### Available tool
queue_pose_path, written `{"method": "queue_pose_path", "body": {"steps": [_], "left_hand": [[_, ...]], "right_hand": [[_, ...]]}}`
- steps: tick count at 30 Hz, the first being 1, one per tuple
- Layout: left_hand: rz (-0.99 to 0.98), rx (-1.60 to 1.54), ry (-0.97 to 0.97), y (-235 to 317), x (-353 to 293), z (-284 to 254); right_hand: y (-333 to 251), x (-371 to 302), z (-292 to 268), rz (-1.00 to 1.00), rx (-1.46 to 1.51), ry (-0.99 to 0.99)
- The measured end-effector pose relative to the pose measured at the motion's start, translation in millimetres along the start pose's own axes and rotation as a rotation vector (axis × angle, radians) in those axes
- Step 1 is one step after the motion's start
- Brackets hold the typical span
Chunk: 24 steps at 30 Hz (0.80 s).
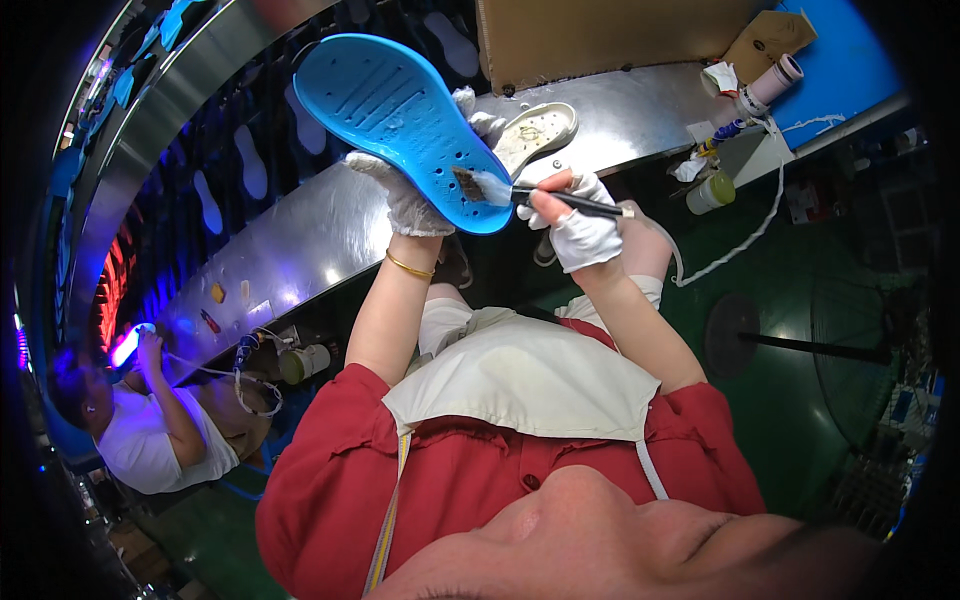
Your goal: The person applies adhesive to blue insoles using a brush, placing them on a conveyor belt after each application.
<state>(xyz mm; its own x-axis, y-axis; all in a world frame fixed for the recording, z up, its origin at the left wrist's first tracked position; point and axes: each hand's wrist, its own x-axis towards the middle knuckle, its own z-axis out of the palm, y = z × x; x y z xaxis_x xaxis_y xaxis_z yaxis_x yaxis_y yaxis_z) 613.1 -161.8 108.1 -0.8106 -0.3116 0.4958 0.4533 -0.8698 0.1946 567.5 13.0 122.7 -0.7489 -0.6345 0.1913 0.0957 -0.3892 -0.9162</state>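
My left hand [402, 198], in a whitish glove, holds a large blue shoe sole [400, 115] from beneath and along its edges. The sole is tilted, with grooves at its far end and several small holes at the near end. A brush [575, 203] with a dark handle and pale bristles is gripped in my right hand [585, 228], whose white glove leaves fingertips bare. Its bristles touch the sole near the holes, beside a dark patch. Just behind my hands, a white shoe sole [545, 135] lies on the metal bench [640, 120].
A cardboard box [600, 45] stands on the bench's far side. To the right are a pinkish roll [775, 80], a small jar [710, 193] and a white-wrapped cable [735, 255]. Soles hang on a dark rack [250, 160] at left. Another person [165, 430] works there with a glowing lamp.
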Motion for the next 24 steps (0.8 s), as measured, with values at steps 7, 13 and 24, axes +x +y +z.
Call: {"method": "queue_pose_path", "body": {"steps": [7, 13, 24], "left_hand": [[-0.093, 0.039, -0.095, 6.0, 11.7, -12.1], [-0.284, 0.550, 0.095, 13.0, 13.3, -7.0], [-0.618, 0.808, 0.321, 11.6, 35.6, -7.1]], "right_hand": [[-1.0, 5.0, -11.8, 0.343, 0.354, -0.192], [-17.3, 11.2, -9.8, 0.016, -0.176, -0.154], [-29.5, 27.9, -15.5, 0.147, -0.367, -0.369]]}}
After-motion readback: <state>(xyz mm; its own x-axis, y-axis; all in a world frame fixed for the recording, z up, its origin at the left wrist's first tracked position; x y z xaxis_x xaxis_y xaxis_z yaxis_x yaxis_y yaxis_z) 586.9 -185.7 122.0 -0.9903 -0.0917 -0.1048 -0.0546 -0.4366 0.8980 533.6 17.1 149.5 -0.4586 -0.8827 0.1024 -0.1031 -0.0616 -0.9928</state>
